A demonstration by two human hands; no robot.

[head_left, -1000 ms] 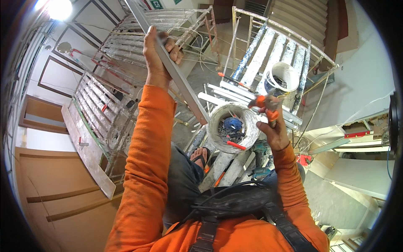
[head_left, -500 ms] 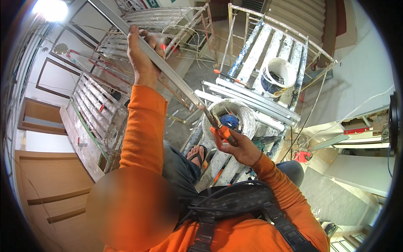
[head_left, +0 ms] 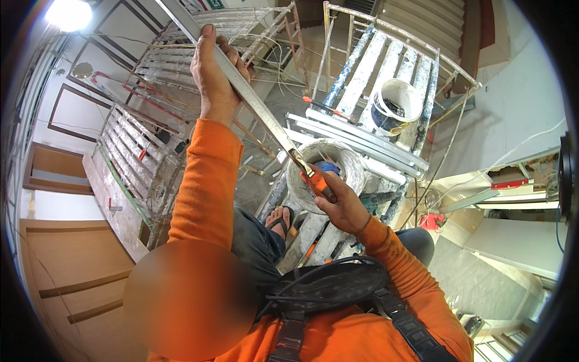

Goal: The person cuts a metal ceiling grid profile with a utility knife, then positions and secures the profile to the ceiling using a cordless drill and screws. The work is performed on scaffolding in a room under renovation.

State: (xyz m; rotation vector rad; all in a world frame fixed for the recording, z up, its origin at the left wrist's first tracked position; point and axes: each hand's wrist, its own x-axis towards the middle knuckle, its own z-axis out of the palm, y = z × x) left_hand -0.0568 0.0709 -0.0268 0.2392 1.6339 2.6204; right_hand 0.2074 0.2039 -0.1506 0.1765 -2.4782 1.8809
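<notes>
My left hand (head_left: 216, 84) is closed around a long, thin metal profile (head_left: 260, 108), which slants from the upper left down towards the middle. At its lower end, my right hand (head_left: 345, 208) grips orange-handled metal snips (head_left: 318, 181). The jaws of the snips meet the profile's end; whether they are closed on it is too small to tell. Beneath them stands a plaster-smeared white bucket (head_left: 357, 172) with a blue thing (head_left: 327, 167) inside, partly hidden by my right hand and the snips.
Several pale metal profiles (head_left: 368, 146) lie across the paint-spattered slatted platform (head_left: 369, 72). A second white bucket (head_left: 408, 95) stands farther back on it. Other slatted scaffolds (head_left: 123, 142) are at the left. My foot in a flip-flop (head_left: 278, 220) is beside the nearer bucket.
My left hand and the profile have shifted slightly right, with the hand a little lower along the view. My right hand has turned, and more of the snips' orange handles shows.
</notes>
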